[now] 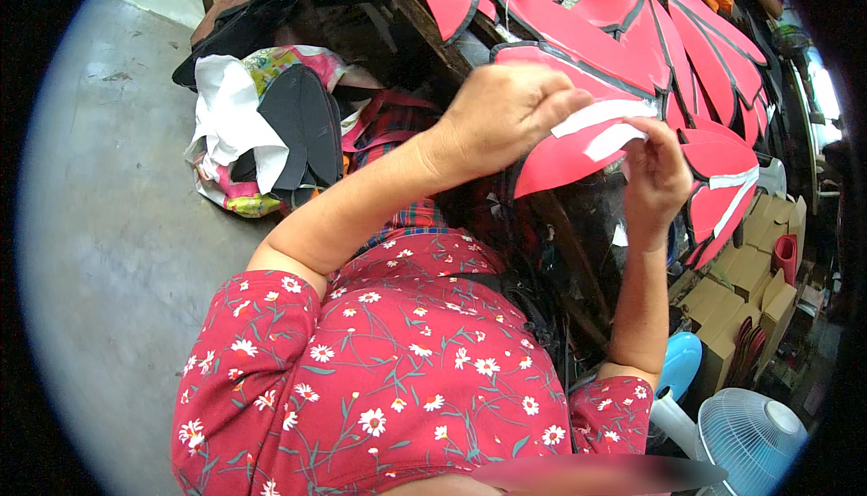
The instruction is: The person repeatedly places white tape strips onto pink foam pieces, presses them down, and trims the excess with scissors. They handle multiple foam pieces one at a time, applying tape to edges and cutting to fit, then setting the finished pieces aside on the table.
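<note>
My right hand (657, 171) pinches one end of a short white strip (610, 140) between thumb and fingers. A second, longer white strip (614, 114) lies just beyond it, over a pink curved piece with a black edge (560, 166). My left hand (510, 112) is closed with its fingers curled above that piece, close to the longer strip's left end. Whether anything sits between its fingertips is hidden. More pink black-edged pieces (587, 36) overlap across the work table. White strips (736, 198) also lie on pink pieces at the right.
Left of the table, a colourful bag (244, 204) holds dark curved pieces (302, 126) and a white cloth-like sheet (230, 117). Cardboard boxes (722, 302) stand at the right, above a blue-and-white fan (750, 437). Grey floor (108, 225) spreads along the left.
</note>
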`<move>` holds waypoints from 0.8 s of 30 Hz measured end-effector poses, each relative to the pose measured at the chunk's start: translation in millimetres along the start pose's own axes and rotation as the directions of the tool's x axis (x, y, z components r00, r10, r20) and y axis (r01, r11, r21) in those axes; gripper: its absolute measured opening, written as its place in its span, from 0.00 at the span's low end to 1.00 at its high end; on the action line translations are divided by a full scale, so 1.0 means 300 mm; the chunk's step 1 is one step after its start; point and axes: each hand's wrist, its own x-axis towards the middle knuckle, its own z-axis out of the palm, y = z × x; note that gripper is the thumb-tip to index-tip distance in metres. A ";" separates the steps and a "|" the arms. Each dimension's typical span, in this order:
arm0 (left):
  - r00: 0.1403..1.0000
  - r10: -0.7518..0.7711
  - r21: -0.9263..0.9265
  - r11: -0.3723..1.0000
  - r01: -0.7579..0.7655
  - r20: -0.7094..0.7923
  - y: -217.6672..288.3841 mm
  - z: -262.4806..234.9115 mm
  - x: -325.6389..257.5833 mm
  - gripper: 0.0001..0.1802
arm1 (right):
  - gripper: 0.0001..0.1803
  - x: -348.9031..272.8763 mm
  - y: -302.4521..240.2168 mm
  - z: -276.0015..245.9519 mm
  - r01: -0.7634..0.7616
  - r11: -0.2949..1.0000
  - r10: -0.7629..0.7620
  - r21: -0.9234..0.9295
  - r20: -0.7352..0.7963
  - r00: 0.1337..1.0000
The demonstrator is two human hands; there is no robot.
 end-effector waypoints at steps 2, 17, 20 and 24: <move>0.974 0.219 0.533 0.831 -0.160 -0.049 -0.048 -0.023 0.006 0.11 | 0.06 0.054 0.023 -0.012 -0.089 0.982 0.082 0.168 0.048 0.995; 0.963 0.243 0.663 0.702 -0.259 0.118 -0.062 0.062 -0.055 0.16 | 0.15 0.294 0.129 0.020 -0.101 0.881 0.303 -0.461 0.389 0.870; 0.960 0.238 0.654 0.704 -0.276 0.149 -0.059 0.056 -0.043 0.17 | 0.15 0.286 0.149 0.014 -0.188 0.920 0.327 -0.345 0.407 0.853; 0.934 0.324 0.649 0.681 -0.339 0.148 -0.065 0.046 -0.017 0.18 | 0.15 0.283 0.155 0.001 -0.133 0.930 0.280 -0.343 0.425 0.861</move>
